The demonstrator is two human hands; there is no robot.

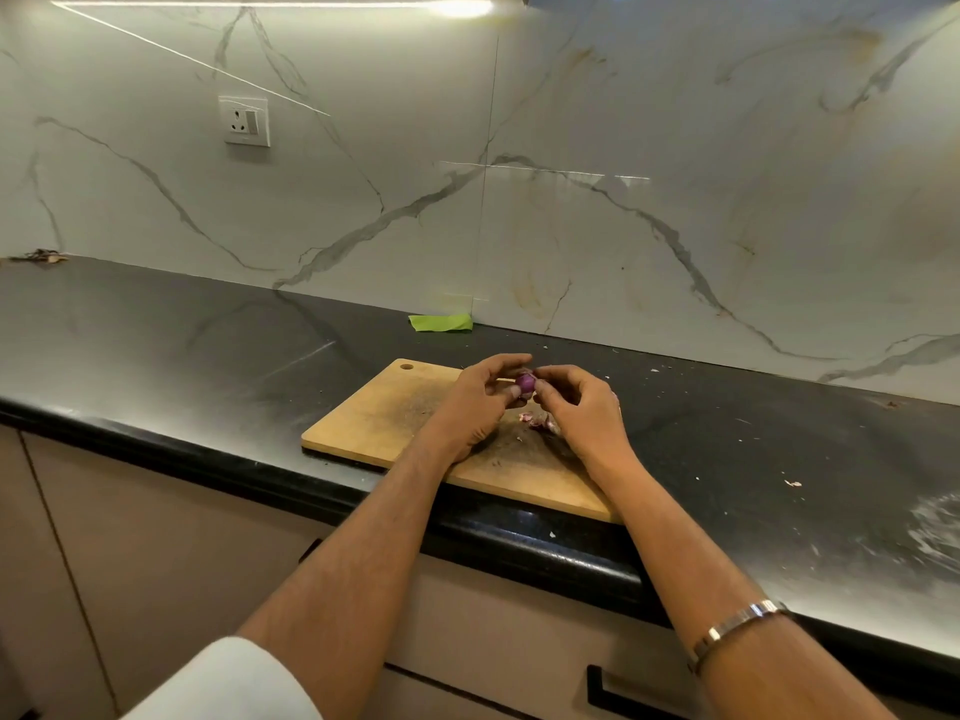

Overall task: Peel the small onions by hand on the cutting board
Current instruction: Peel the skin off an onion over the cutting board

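**A:** Head view, the only one I have; what's the hold?

**B:** I see the onion [525,385] raised a little above the board [384,413], between both hands; the left hand [475,402] pinches it from the left, thumb on its near side, fingers arched over the top; the right hand [576,402] meets it from the right, fingertips closed on its upper edge, where I judge a strip of skin is being picked at.

**A:** Which way does it lie?

**B:** It sits at the fingertips of both, neither hand clearly nearer; too small for me to call its long axis; I'd guess the pull goes to the right, away from the left hand's pinch.

**A:** How does it look?

**B:** Purple and glossy on the side I see, so I judge it largely bare; pale pink peels [537,420] lie on the board just under the right hand; the board rests on the dark counter [182,345].
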